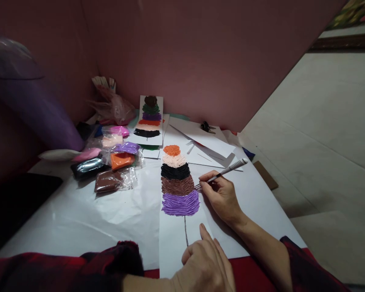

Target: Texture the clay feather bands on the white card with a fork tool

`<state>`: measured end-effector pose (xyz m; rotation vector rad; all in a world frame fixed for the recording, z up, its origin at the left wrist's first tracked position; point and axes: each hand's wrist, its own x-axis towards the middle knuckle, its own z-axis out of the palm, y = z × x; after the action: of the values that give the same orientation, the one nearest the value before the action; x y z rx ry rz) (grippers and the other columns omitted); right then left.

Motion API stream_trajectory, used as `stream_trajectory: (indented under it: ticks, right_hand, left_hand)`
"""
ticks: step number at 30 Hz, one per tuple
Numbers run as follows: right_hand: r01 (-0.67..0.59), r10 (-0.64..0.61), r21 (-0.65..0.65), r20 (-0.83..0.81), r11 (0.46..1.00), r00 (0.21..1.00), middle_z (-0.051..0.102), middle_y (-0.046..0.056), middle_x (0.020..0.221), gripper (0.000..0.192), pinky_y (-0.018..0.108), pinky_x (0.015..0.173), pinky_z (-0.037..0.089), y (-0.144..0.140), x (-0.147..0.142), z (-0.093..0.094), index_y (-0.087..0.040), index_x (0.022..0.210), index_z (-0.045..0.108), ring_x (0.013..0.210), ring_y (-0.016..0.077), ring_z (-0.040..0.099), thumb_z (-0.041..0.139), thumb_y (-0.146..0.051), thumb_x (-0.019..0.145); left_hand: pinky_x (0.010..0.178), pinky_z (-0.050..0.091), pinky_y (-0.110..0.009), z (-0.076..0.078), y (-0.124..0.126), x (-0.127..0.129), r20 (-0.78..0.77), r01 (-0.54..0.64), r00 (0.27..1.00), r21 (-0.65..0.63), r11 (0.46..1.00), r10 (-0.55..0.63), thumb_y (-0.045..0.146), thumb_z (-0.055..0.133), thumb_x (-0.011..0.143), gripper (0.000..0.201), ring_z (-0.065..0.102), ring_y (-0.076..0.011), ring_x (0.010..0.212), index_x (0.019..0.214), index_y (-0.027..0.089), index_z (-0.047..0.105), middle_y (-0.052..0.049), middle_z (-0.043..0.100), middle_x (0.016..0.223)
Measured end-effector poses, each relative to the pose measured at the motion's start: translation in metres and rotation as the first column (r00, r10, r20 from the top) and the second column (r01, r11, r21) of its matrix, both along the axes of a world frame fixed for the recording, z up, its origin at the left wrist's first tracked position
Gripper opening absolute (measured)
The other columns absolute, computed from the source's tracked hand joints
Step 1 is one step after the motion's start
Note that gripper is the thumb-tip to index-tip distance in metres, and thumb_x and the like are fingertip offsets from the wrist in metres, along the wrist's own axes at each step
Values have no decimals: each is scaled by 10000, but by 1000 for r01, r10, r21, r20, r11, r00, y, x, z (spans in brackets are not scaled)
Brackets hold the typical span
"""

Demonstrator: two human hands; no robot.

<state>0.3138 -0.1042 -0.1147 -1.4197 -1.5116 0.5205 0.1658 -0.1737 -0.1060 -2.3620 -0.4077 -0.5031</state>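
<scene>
A white card [173, 239] lies before me, bearing a clay feather [179, 182] in bands of orange, peach, black, brown and purple above a drawn stem. My right hand [220, 194] grips a thin tool with a striped handle [228, 170], its tip at the right edge of the brown and purple bands. Resting at the near edge of the card is my left hand [205, 265], fingers curled, the thumb pressing on the paper beside the stem.
Bags of coloured clay [111, 162] lie to the left on the white sheet [79, 211]. A finished feather card [149, 117] leans at the back against the pink wall. Loose white papers [207, 142] and a small dark clip [207, 127] sit behind. Floor drops off right.
</scene>
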Motion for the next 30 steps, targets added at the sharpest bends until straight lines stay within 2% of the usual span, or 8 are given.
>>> stream_trajectory:
  ticks: [5, 10, 17, 24, 27, 30]
  right_hand:
    - [56, -53, 39, -69, 998, 996, 595, -1, 696, 42, 246, 499, 432, 0, 0, 0, -173, 809, 616, 544, 118, 523, 593, -207, 817]
    - [-50, 52, 28, -66, 998, 996, 599, -1, 708, 50, 247, 535, 451, -2, -1, -1, -176, 825, 621, 564, 118, 534, 585, -206, 842]
    - [-98, 98, 2, -22, 995, 995, 599, -1, 710, 65, 247, 547, 447, -2, -1, -2, -173, 837, 619, 570, 117, 531, 574, -214, 859]
    - [-41, 40, 15, 71, 999, 997, 622, 19, 724, 72, 263, 562, 466, 0, -1, 0, -166, 809, 627, 589, 133, 558, 561, -182, 834]
    - [-15, 14, 22, 54, 1000, 998, 631, 25, 747, 73, 276, 585, 493, 0, -1, -1, -171, 807, 626, 612, 144, 582, 558, -182, 830]
    - [17, -17, 41, -7, 999, 1000, 619, 14, 736, 55, 271, 553, 493, 0, 0, -1, -176, 805, 619, 572, 132, 567, 576, -201, 829]
  left_hand:
    - [309, 220, -236, 2, 3, 0, 59, 32, 998, -6, 999, -31, 41, 503, 796, 163, 467, -121, 320, 843, 49, 659, -185, 743, 761]
    - [315, 227, -235, 2, 2, 0, 35, 20, 999, -6, 1000, -20, 51, 542, 784, 140, 474, -118, 333, 859, 43, 660, -192, 743, 776]
    - [319, 261, -237, -2, -2, 1, 13, -26, 1000, -38, 999, 26, 119, 590, 804, 129, 502, -127, 357, 891, 42, 647, -215, 740, 813]
    - [306, 247, -230, -2, 0, 2, 74, 7, 997, -30, 1000, -5, 56, 524, 790, 153, 488, -130, 330, 859, 43, 660, -196, 743, 776]
    - [301, 251, -227, -3, -1, 2, 63, 10, 998, -12, 1000, -10, 49, 519, 790, 152, 483, -127, 324, 853, 48, 658, -188, 744, 765]
    - [301, 266, -224, -4, 0, 1, -11, -10, 1000, 19, 1000, 10, 85, 535, 821, 132, 484, -121, 326, 880, 54, 650, -197, 744, 779]
